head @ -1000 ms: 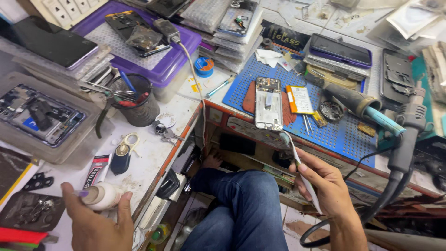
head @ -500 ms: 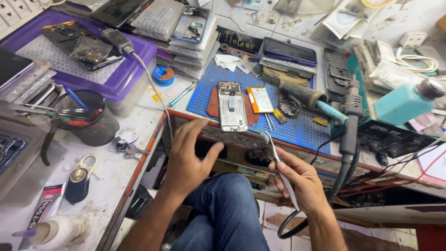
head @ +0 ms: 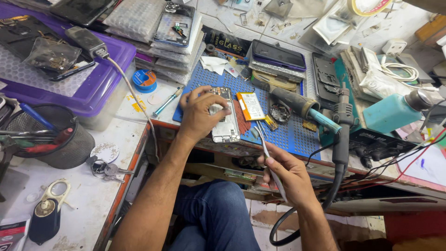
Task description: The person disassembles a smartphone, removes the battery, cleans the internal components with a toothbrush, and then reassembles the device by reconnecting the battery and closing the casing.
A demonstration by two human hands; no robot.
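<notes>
Opened phone [head: 225, 122], back cover off, flat on the blue perforated mat [head: 288, 135] near the mat's front edge, long axis running away from the body. Probably light and stiff, yet fragile: bare circuit board and thin ribbon connectors showing at the top, metal frame below. Best gripped by the long side edges of the frame, never by the exposed innards; likely slick on the metal, so a flat pinning hold from above suits it better than a lift.

Left hand [head: 200, 114] lying over the phone's left half, fingers curled across the upper part, thumb toward the near edge; touching it and pressing down, though whether truly clamped round the edge cannot be told. Right hand [head: 289, 179] well clear of the phone, to its right and nearer the body, off the front edge of the bench [head: 116, 135], closed round slim metal tweezers [head: 268, 155] whose tips point up toward the phone's lower right corner, stopping short of it.

Just right of the phone, an orange battery [head: 251, 106] flat on the mat. Farther right, a hot-air handle [head: 302, 106] with teal tip, and a black soldering handle [head: 341, 125] with its cable drooping below the bench. Left of the phone, a small screwdriver [head: 167, 102], then a blue solder spool [head: 144, 80]. Far left, a black mesh cup [head: 55, 139] of tools and a purple tray [head: 88, 88].
</notes>
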